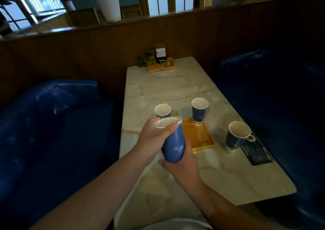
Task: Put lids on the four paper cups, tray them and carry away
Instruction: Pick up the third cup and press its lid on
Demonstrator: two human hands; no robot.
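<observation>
A cup point(173, 146) tilts above the table's point(175, 88) near-left edge, its base wrapped by the right hand point(182, 161) while the left hand point(154, 140) curls at its rim, thumb pressing the clear lid point(167, 123). The lid sits askew; uneven pressure could pop it off or crush the rim. One cup point(198, 113) stands on the tray's point(200, 138) far edge.

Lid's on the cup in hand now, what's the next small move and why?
Probably set the held cup on the wooden tray, beside the cup already standing there. Its lid looks seated, with the left hand at the rim and the right hand gripping the base.
</observation>
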